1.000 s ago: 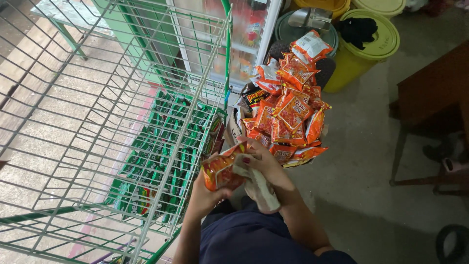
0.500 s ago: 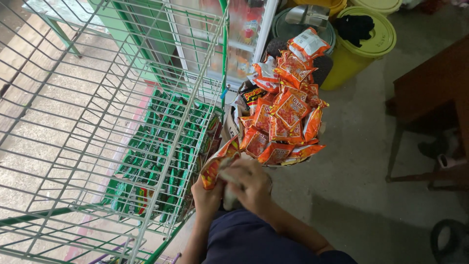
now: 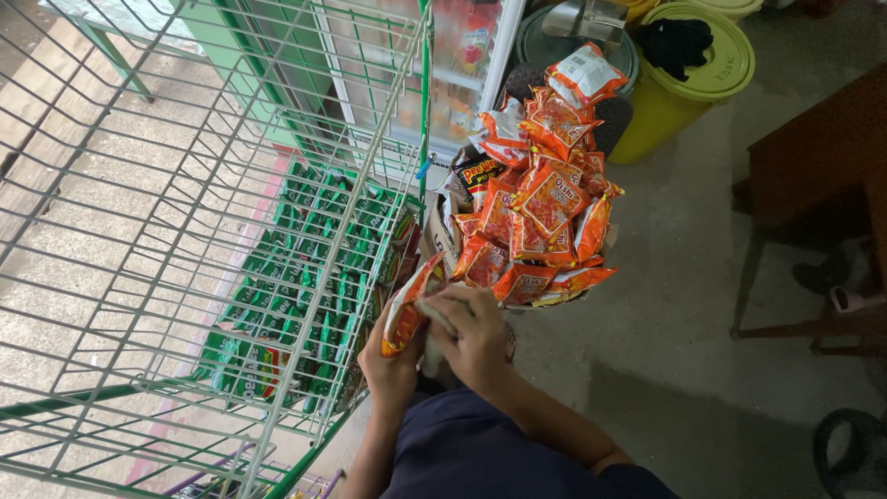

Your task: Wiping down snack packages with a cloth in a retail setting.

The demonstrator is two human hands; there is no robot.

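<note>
My left hand (image 3: 388, 365) grips an orange snack packet (image 3: 405, 312) from below, close to my lap. My right hand (image 3: 476, 333) is closed over the same packet and over a pale strip (image 3: 432, 351) that hangs between both hands. Just beyond my hands a heap of several orange snack packets (image 3: 540, 199) fills a cardboard box (image 3: 442, 236) on the floor. A green and white wire rack (image 3: 231, 212) stands to my left, its lower shelf packed with green packets (image 3: 305, 305).
A glass-door cooler (image 3: 453, 65) stands behind the rack. Yellow-green lidded bins (image 3: 688, 79) sit at the back, one with a black cloth (image 3: 676, 42) on top. A brown wooden chair (image 3: 813, 176) is at the right, a dark tyre-like ring (image 3: 850, 457) at the bottom right.
My right hand has folded down over the packet and the pale strip, which has gone from hanging open to being bunched between both hands. The view has shifted slightly.
</note>
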